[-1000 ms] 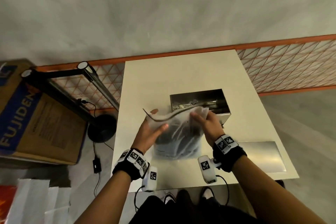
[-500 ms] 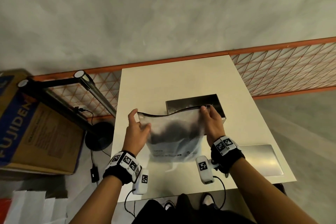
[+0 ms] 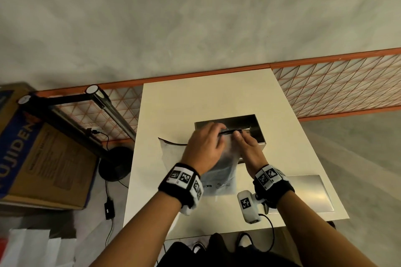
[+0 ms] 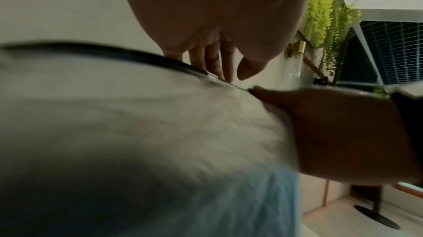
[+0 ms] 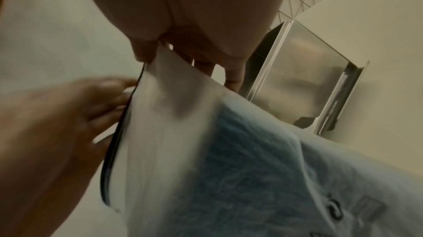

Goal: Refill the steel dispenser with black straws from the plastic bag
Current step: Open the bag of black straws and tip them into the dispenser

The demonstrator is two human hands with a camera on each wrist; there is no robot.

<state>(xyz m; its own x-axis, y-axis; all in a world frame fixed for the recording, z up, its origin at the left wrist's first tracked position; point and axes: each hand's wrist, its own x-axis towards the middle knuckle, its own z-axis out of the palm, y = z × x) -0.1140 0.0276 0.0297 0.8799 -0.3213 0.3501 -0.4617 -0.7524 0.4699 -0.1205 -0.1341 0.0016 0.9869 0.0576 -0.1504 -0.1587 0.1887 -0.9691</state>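
Observation:
A frosted plastic bag (image 3: 219,172) with a black zip strip (image 3: 230,131) hangs in front of the open steel dispenser (image 3: 249,122) on the white table (image 3: 195,104). A dark mass of black straws (image 5: 238,152) shows through the bag's lower half. My left hand (image 3: 217,135) pinches the zip strip near its right end, with fingers (image 4: 219,63) behind the bag (image 4: 137,123) and the thumb in front. Right beside it, my right hand (image 3: 239,136) pinches the bag's top right corner (image 5: 156,52). The bag's top left corner (image 3: 161,140) hangs free.
A flat steel lid (image 3: 308,193) lies on the table near its front right corner. Orange mesh fencing (image 3: 338,89) runs behind the table. A cardboard box (image 3: 43,158) and a black lamp stand (image 3: 112,162) are on the floor to the left.
My left hand has slid from the bag's top left corner along the zip to sit beside my right hand. The bag's left corner now hangs loose.

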